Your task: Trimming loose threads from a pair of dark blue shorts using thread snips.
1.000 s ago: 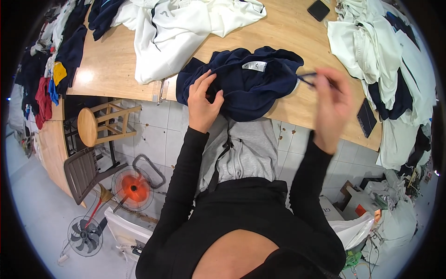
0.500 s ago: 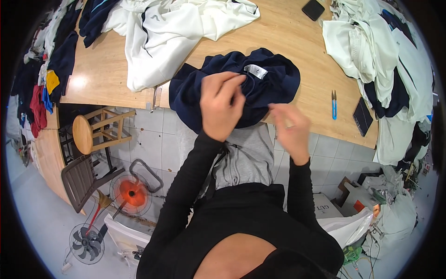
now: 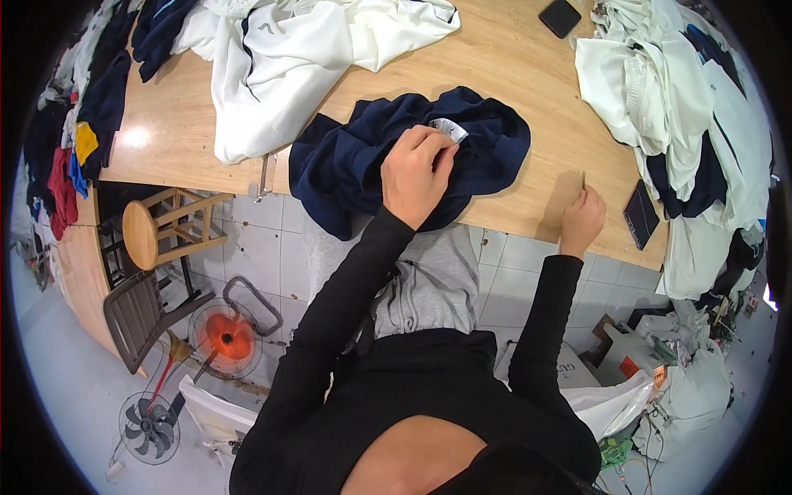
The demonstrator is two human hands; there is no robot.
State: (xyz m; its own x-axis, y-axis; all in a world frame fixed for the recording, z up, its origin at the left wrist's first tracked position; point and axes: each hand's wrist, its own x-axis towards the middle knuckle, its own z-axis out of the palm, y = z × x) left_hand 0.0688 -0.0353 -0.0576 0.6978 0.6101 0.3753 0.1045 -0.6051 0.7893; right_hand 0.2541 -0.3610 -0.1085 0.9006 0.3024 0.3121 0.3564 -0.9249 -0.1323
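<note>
A dark navy garment (image 3: 346,157) lies bunched at the near edge of the wooden table. Near its middle a white label (image 3: 450,129) shows. My left hand (image 3: 417,173) rests over the garment, its fingers pinched on the cloth just beside the label; the exact spot they grip is hidden under them. To the right, my right hand (image 3: 583,216) is closed around the thread snips (image 3: 584,178) by the table's near edge. Only the thin metal tips of the snips stick out above the fingers, pointing away from me. Their blue handles are covered by the hand.
White garments (image 3: 280,78) lie at the back left, and more white clothes (image 3: 643,95) are piled at the right. A black phone (image 3: 559,17) sits at the back, a dark flat rectangular object (image 3: 641,214) at right. A wooden stool (image 3: 140,235) and a fan (image 3: 228,338) stand left below.
My right hand has moved right, away from the garment, and taken hold of the blue-handled snips lying on the table. My left hand has shifted slightly right, closer to the label.
</note>
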